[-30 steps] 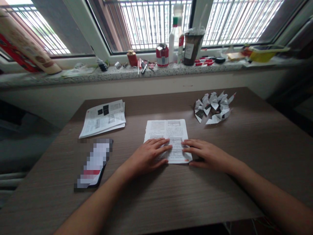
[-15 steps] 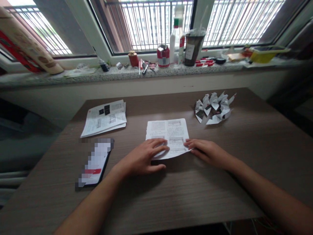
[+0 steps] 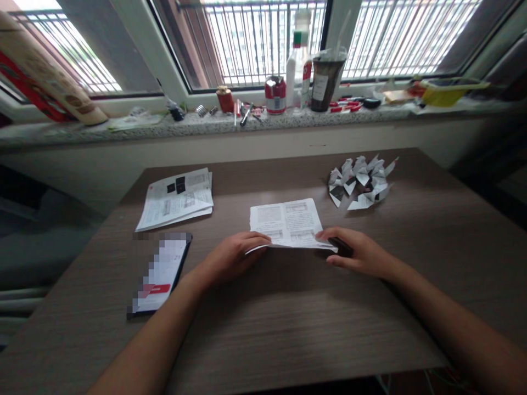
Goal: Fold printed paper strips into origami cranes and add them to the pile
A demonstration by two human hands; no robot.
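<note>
A printed sheet of paper [image 3: 288, 219] lies mid-table, its near edge raised off the surface and curling. My left hand [image 3: 236, 252] pinches the sheet's near left corner, fingers on top and the thumb hidden beneath. On the right side, my right hand [image 3: 354, 249] rests its fingertips on the paper near the right corner. Its thumb is held well apart from the fingers, below the sheet's edge. Further back to the right stands a cluster of folded paper pieces [image 3: 360, 181], joined in a curved row.
A stack of printed sheets [image 3: 181, 197] lies at the back left, with a phone [image 3: 164, 280] nearer me by my left forearm. Along the windowsill [image 3: 197, 126] stand a red can [image 3: 275, 96], a bottle [image 3: 294, 77], a dark cup [image 3: 325, 82] and a yellow basket [image 3: 444, 96].
The sheet's near edge has risen and tilted up. My left hand has shifted from lying across the paper to its left corner. My right thumb has moved away from its fingers.
</note>
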